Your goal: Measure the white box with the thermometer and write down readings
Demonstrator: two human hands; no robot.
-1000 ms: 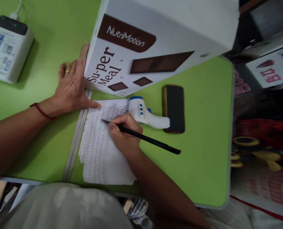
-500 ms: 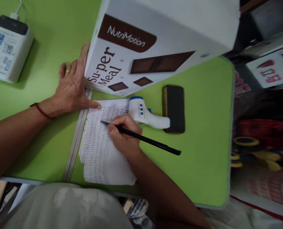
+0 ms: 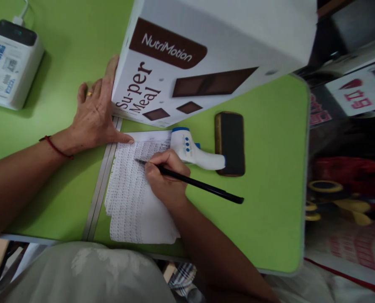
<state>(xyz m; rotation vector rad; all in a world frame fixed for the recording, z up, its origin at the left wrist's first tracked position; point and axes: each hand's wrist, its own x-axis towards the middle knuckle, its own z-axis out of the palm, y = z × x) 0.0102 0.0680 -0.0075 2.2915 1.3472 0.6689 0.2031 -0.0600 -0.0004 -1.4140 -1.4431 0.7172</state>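
A black pen (image 3: 203, 182) is pinched in my right hand (image 3: 168, 176), its tip on or just over a sheet of paper (image 3: 127, 185) covered in dense rows of small handwriting. My left hand (image 3: 94, 113) is spread on the table, its thumb at the paper's top left edge and its fingers against the side of a white box (image 3: 162, 80) printed "NutriMotion". A white and blue infrared thermometer (image 3: 200, 155) lies across the paper's upper right, beyond my right hand. Its handle end rests on a dark rectangular block (image 3: 230, 143) with a brown edge.
The green table (image 3: 269, 189) has a metal seam (image 3: 95, 202) beside the paper. At the far left stands a white power bank (image 3: 13, 67) with a cable plugged in. Past the table's right edge are bags and yellow-handled scissors (image 3: 328, 187).
My right hand and the pen have shifted slightly to the right along the writing. My left hand, the box and the thermometer stay in place.
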